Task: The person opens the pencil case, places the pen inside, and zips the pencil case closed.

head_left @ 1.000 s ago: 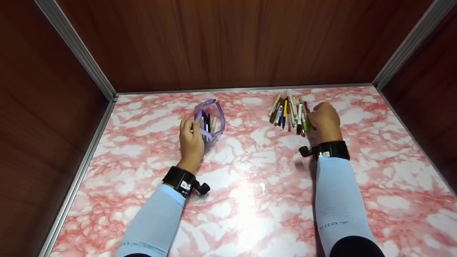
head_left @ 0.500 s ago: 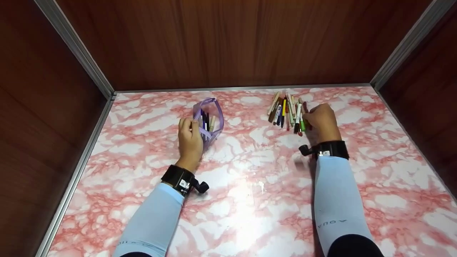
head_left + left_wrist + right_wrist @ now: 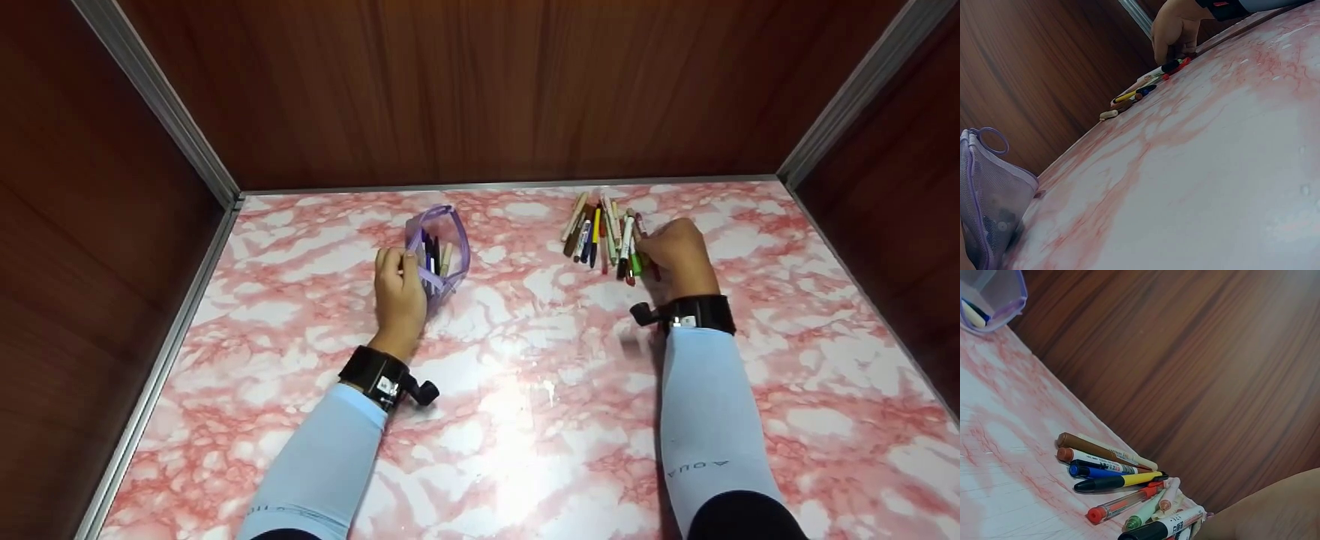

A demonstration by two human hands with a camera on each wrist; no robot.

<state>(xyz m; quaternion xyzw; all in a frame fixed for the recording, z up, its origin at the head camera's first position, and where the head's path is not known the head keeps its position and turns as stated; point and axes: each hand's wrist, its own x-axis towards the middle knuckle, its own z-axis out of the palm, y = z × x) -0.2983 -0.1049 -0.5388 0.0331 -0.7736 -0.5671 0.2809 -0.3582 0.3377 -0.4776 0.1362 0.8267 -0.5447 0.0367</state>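
My left hand (image 3: 399,292) grips the near left side of a purple mesh pencil case (image 3: 466,251), holding its mouth open. Several pens (image 3: 437,256) stick up inside it. At the right end of a loose row of pens and markers, my right hand (image 3: 681,251) pinches a dark reddish-brown pen (image 3: 640,223), whose middle the fingers hide. Beside those fingertips lies a white marker with a black cap (image 3: 1179,524). Farther along the row are a clear red pen (image 3: 1123,503), a yellow-and-black pen (image 3: 1134,479) and a brown marker (image 3: 1089,444).
The pink-and-white marbled table (image 3: 517,337) is bounded by a wooden back panel (image 3: 495,97) and wooden side panels, with metal strips (image 3: 161,105) at the corners. A stretch of tabletop separates the pencil case from the row of pens.
My right fingers have shifted slightly left onto the reddish-brown pen, and its lower end now shows below them. The left hand and the pencil case hold their place.
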